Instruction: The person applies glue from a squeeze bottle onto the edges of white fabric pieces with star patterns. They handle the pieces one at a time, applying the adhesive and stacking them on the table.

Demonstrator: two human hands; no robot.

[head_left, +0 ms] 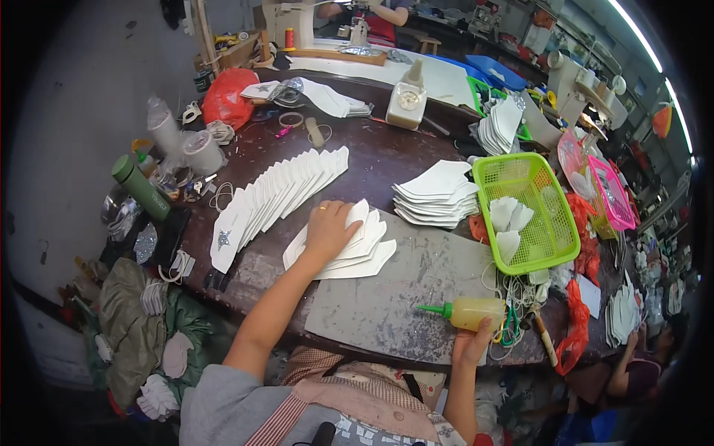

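My left hand (327, 229) is closed over the upper left part of a small fanned stack of white cut shoe pieces (357, 262); the undersides of its fingers are hidden. In my right hand (473, 343), near the front edge of the table, is a squeeze bottle (476, 313) of yellowish glue. It lies nearly level, its green nozzle pointing left. A long overlapping row of white pieces (279, 189) runs beyond my left hand, its nearest piece bearing a silvery star. Farther right is another pile of white pieces (435, 195).
A lime-green basket (526, 264) with white scraps stands at the right, beside green-handled scissors (510, 324). A grey board (394, 312) covers the near tabletop. A green flask (140, 186) stands at the left, a glue container (406, 105) at the back. Another person (387, 16) sits beyond.
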